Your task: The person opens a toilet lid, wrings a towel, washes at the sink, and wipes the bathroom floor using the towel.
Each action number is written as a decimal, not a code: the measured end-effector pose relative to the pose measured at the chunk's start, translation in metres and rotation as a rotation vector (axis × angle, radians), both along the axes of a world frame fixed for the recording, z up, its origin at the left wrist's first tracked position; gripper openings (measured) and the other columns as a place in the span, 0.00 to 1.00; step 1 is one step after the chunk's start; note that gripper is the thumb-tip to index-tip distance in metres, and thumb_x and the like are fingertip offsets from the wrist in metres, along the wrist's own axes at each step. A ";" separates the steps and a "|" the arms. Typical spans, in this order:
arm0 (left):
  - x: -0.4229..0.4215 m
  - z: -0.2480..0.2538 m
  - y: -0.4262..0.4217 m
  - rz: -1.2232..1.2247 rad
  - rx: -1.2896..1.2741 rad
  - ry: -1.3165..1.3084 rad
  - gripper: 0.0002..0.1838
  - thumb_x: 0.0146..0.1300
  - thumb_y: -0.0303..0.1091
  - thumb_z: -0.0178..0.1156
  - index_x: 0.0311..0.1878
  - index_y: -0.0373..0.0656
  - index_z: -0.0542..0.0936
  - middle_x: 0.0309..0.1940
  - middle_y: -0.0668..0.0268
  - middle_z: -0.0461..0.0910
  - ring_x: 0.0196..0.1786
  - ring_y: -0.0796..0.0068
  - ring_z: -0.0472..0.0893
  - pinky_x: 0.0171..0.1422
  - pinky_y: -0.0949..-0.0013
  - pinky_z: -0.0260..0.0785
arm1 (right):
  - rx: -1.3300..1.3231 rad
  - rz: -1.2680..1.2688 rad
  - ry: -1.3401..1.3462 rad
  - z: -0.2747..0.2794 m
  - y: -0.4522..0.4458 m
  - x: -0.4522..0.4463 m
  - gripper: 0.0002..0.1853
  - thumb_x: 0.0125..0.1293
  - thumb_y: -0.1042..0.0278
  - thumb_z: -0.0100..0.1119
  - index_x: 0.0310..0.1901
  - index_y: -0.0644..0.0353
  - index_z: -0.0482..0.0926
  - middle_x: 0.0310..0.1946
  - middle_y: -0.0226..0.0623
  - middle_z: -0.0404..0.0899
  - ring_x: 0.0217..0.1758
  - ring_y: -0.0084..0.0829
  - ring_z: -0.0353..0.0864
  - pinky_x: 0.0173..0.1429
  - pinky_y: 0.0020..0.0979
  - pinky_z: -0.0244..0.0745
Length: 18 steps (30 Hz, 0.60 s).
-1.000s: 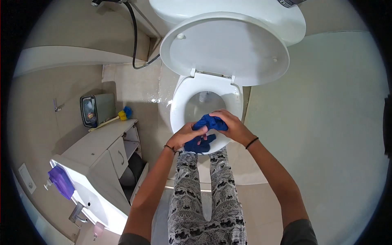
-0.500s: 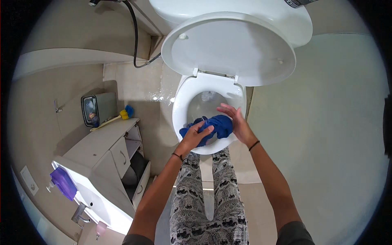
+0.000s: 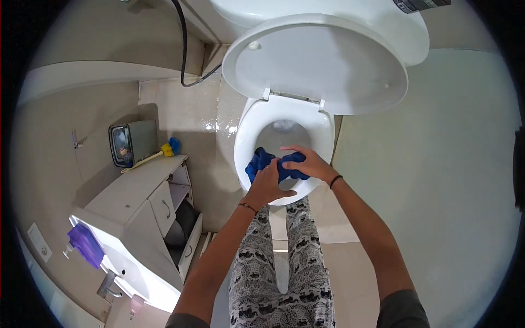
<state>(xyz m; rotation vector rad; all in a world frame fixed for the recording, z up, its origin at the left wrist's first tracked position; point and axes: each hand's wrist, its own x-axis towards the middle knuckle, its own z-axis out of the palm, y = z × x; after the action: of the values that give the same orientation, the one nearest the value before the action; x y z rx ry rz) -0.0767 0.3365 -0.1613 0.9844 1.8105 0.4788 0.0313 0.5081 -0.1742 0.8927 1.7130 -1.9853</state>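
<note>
A crumpled blue cloth (image 3: 292, 167) is bunched between my two hands, above the front part of the toilet bowl. My left hand (image 3: 267, 187) grips the cloth's middle with its fingertips, its thumb stretched out to the right over the seat. On the right, my right hand (image 3: 311, 164) has its thumb and some fingers around the cloth's right end, with the index finger extended over the bowl. Under both hands lies the white toilet seat (image 3: 244, 128), lowered. The oval lid (image 3: 317, 65) stands raised behind it.
Left of the toilet are a vanity cabinet (image 3: 123, 191) with an open drawer, a sink (image 3: 142, 279), a purple container (image 3: 86, 246), a toilet brush (image 3: 168, 148) and a bin (image 3: 134, 143). A black hose (image 3: 184, 49) hangs behind. A dark can (image 3: 418, 4) sits at the upper right.
My right hand was open beside the cloth half a second ago and has closed on its right end. My left hand has turned, its thumb now off the cloth. The view has shifted slightly.
</note>
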 end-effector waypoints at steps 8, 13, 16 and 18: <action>0.001 -0.009 0.025 0.246 0.008 0.030 0.35 0.38 0.50 0.81 0.46 0.38 0.80 0.38 0.51 0.85 0.44 0.49 0.85 0.50 0.54 0.77 | 0.516 -0.459 -0.059 0.009 -0.042 -0.020 0.20 0.59 0.54 0.73 0.35 0.67 0.84 0.26 0.41 0.84 0.30 0.24 0.80 0.41 0.29 0.78; -0.002 -0.007 0.029 0.190 -0.031 0.177 0.22 0.39 0.45 0.80 0.33 0.41 0.84 0.32 0.52 0.85 0.39 0.47 0.85 0.45 0.54 0.78 | 0.558 -0.491 -0.047 0.010 -0.043 -0.021 0.16 0.60 0.59 0.69 0.28 0.66 0.79 0.26 0.50 0.81 0.27 0.45 0.82 0.34 0.39 0.75; -0.004 -0.010 0.030 0.166 -0.089 0.185 0.18 0.41 0.43 0.78 0.32 0.42 0.85 0.32 0.52 0.85 0.39 0.47 0.85 0.46 0.54 0.78 | 0.646 -0.478 0.037 0.005 -0.043 -0.025 0.15 0.62 0.63 0.66 0.27 0.67 0.77 0.21 0.49 0.77 0.23 0.39 0.76 0.31 0.38 0.72; -0.005 -0.015 0.029 0.153 -0.089 0.176 0.19 0.44 0.44 0.76 0.33 0.40 0.86 0.34 0.49 0.86 0.41 0.49 0.85 0.48 0.55 0.79 | 0.697 -0.476 0.095 0.003 -0.042 -0.027 0.14 0.63 0.65 0.64 0.27 0.68 0.76 0.18 0.47 0.74 0.19 0.31 0.71 0.30 0.36 0.70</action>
<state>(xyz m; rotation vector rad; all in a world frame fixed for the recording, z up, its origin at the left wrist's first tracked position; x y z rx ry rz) -0.0813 0.3653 -0.1758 0.8528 2.0576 0.4104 0.0043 0.4661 -0.1716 1.5747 2.4948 -1.6922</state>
